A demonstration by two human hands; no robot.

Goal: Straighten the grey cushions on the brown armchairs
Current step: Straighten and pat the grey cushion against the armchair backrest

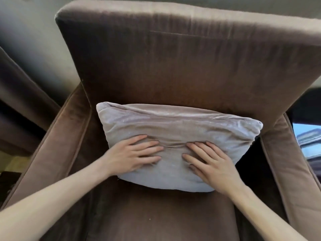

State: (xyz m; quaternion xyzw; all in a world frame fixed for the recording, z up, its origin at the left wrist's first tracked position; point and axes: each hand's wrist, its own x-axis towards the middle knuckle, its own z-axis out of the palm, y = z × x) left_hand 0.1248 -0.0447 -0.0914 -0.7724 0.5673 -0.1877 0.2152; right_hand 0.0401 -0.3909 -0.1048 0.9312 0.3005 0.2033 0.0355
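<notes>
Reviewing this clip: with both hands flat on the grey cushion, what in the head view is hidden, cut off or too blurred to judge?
- Grey cushion: its back and lower edge, hidden by its own bulk and by the left hand and right hand.
- Brown armchair: front and legs cut off by the bottom edge.
- Second armchair: none identifiable; the left side is blurred.
- Bright patch at the right edge: blurred, unidentifiable.

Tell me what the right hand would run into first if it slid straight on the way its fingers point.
Likely the left hand: the right hand lies flat on the grey cushion, fingers aimed up-left, though it may pass just above it.
</notes>
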